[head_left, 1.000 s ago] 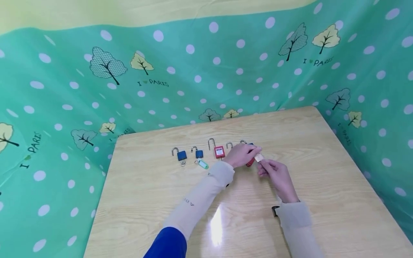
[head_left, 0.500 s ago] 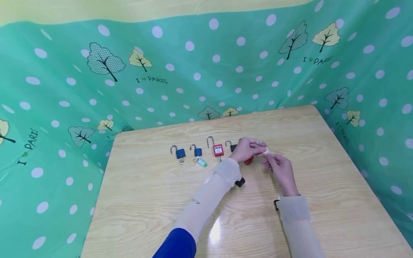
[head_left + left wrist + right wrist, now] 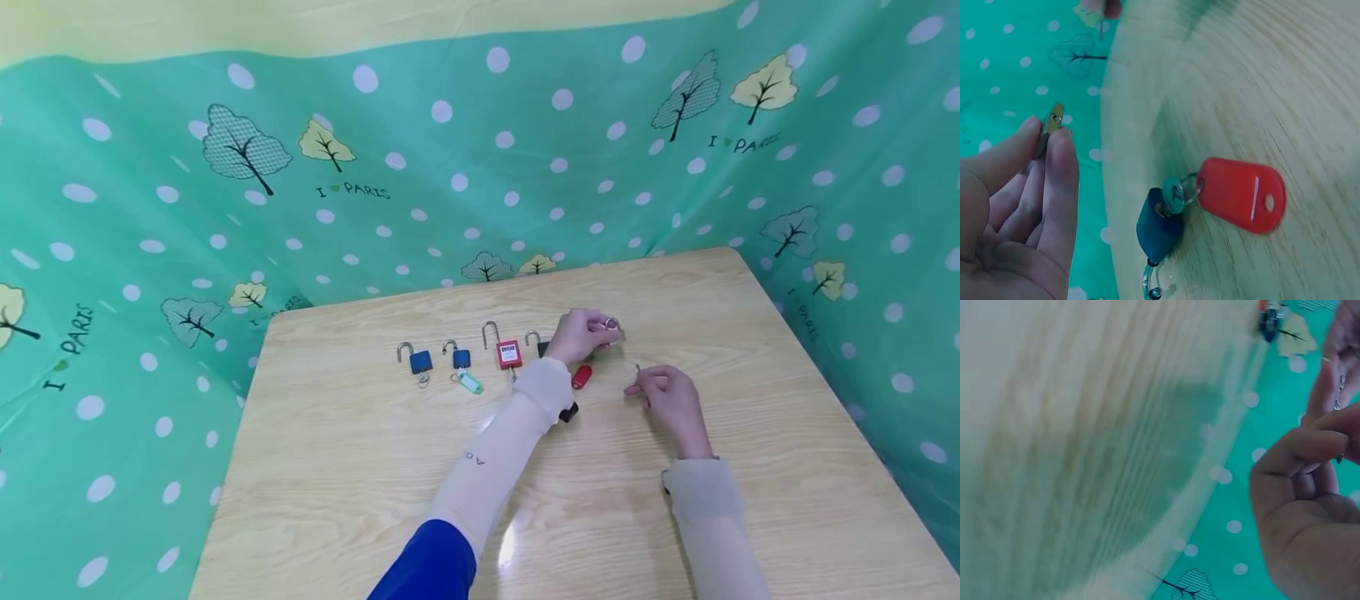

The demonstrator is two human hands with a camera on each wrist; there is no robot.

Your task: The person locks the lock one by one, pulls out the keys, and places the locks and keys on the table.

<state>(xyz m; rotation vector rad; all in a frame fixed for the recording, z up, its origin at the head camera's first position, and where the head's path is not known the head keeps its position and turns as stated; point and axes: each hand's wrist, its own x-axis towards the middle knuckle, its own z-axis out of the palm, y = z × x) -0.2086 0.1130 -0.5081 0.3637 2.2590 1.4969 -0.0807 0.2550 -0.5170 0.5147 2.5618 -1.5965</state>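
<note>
Pinching brass padlock [image 3: 1052,122], perhaps key [image 3: 1102,30], tagged key [image 3: 1174,195] in blue padlock [image 3: 1156,235]

The head view is bright and even, with a white glare patch [image 3: 507,546] on the surface [image 3: 337,467] and soft shadows beside the sleeves [image 3: 487,471]. Both wrist views are dimmer, the wood sheened green; grain smears into streaks in the right, where the lock [image 3: 1270,326] blurs. The tag [image 3: 1235,190] looks crisper.
</note>
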